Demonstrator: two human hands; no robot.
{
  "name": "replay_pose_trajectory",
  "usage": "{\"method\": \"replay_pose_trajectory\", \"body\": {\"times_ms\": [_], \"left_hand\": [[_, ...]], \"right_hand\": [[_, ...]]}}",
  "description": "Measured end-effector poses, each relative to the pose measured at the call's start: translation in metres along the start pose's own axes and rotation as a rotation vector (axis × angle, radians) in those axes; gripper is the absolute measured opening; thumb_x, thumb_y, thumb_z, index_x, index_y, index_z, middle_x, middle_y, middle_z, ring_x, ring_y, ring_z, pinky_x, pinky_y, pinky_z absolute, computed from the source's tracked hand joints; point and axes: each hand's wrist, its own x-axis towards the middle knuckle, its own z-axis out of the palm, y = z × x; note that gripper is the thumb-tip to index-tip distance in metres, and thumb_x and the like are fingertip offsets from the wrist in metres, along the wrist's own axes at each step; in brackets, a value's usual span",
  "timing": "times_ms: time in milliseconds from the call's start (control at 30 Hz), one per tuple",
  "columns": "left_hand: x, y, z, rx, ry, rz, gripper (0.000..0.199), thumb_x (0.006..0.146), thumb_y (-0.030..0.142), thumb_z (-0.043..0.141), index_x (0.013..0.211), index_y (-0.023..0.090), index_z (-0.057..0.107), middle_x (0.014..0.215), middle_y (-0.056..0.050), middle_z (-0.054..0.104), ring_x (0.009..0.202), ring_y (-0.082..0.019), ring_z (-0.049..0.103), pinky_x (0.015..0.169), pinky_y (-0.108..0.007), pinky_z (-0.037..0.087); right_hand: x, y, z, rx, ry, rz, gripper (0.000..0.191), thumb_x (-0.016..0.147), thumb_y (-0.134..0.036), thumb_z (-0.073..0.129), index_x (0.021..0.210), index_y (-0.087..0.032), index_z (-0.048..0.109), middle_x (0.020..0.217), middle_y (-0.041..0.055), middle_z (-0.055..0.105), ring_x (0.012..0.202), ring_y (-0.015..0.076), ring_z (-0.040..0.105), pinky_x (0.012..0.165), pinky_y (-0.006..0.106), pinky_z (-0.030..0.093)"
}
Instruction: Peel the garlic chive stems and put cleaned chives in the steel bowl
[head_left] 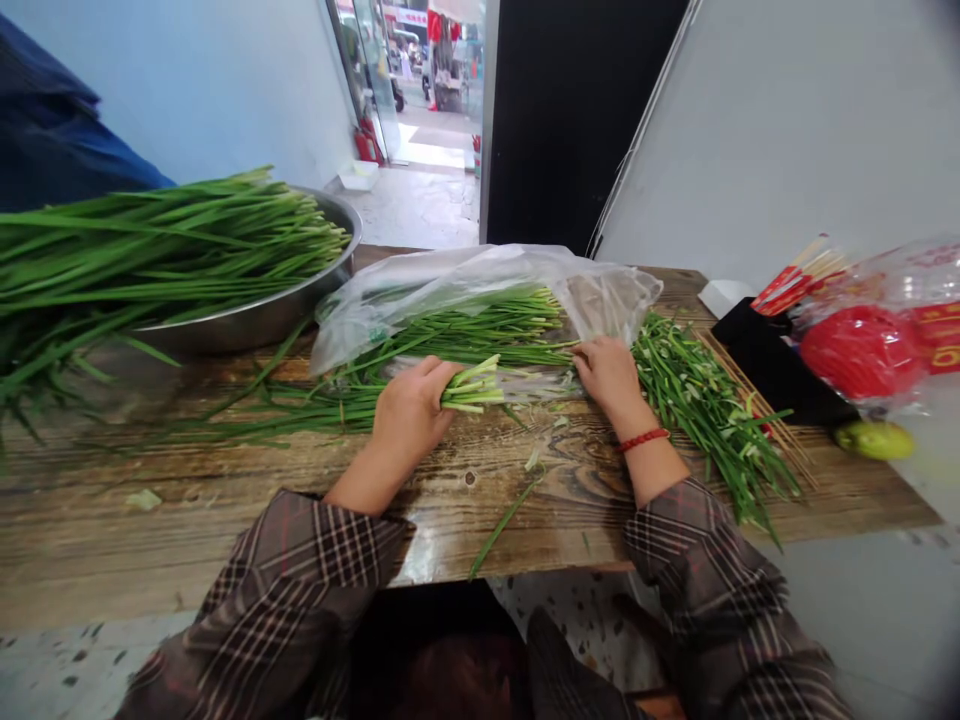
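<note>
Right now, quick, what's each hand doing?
Left hand: closed, holding a bunch of green stalks.
Right hand: fingers bent, by the plastic bag; can't tell if it's gripping anything.

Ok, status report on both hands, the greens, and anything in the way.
Left hand: holding a bunch of greens. Right hand: at one end of another pile, grip unclear. Plastic bag partly over that pile.

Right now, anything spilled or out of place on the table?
Mildly: a loose green stalk lies by the front edge of the table, apart from the bunch in the left hand. A pale scrap sits alone farther left.
</note>
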Motion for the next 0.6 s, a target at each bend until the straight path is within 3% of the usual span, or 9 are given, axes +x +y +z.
{"method": "replay_pose_trajectory", "body": {"times_ms": [233,400,600], "left_hand": [[0.003,-0.004,0.004,-0.281,0.183,-0.037,0.013,0.082,0.018,0.053,0.084,0.018,0.066,0.082,-0.004,0.066,0.078,-0.018,0.062,0.068,-0.027,0.044],[0.005,-0.001,0.003,-0.462,0.317,-0.165,0.017,0.085,0.031,0.059,0.078,0.017,0.065,0.075,-0.002,0.066,0.074,-0.017,0.061,0.071,-0.027,0.047],[0.006,0.009,-0.005,-0.790,0.175,-0.245,0.034,0.089,0.045,0.057,0.097,0.015,0.073,0.098,-0.008,0.074,0.094,-0.022,0.067,0.091,-0.034,0.049]], "right_hand": [[-0.002,-0.015,-0.023,0.600,0.207,-0.065,0.015,0.086,-0.029,0.059,0.085,-0.019,0.069,0.085,0.0047,0.069,0.081,0.0186,0.060,0.074,0.031,0.045],[-0.007,-0.034,-0.033,0.971,0.036,-0.066,0.016,0.087,-0.034,0.061,0.089,-0.020,0.068,0.081,0.0003,0.068,0.072,0.0135,0.060,0.066,0.026,0.044],[-0.017,-0.047,-0.046,1.177,-0.045,-0.085,0.015,0.085,-0.036,0.067,0.090,-0.023,0.071,0.081,0.0001,0.068,0.072,0.0120,0.058,0.065,0.025,0.046]]}}
